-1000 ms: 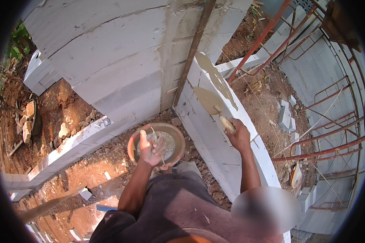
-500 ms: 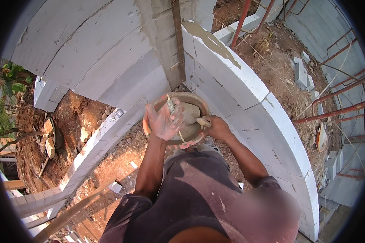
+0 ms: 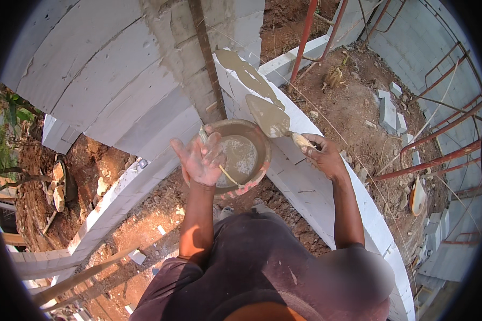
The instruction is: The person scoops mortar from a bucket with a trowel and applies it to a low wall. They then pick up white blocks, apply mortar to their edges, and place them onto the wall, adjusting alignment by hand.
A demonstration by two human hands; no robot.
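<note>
My left hand (image 3: 201, 160) is palm up, fingers curled round the thin, pale handle (image 3: 228, 174) of a round mortar bucket (image 3: 261, 140). Grey wet mortar (image 3: 235, 158) lies inside the bucket. In my right hand (image 3: 322, 155) is the wooden grip of a trowel (image 3: 269, 115), its pointed blade coated with grey mortar. The blade is over the bucket's far right rim, beside the top of a white block wall (image 3: 300, 125). Farther along that wall top is a strip of spread mortar (image 3: 249, 75).
A taller block wall (image 3: 102, 69) stands at the left, with a dark upright post (image 3: 206, 51) at the corner. Red metal scaffold bars (image 3: 431, 160) and strings cross the right side. Loose blocks (image 3: 389, 115) lie on soil there. A low wall (image 3: 107, 208) runs along the left.
My right hand has lifted the trowel out of the bucket and moved right, bringing the mortar-coated blade beside the wall top. My left hand and the bucket sit slightly farther left in view.
</note>
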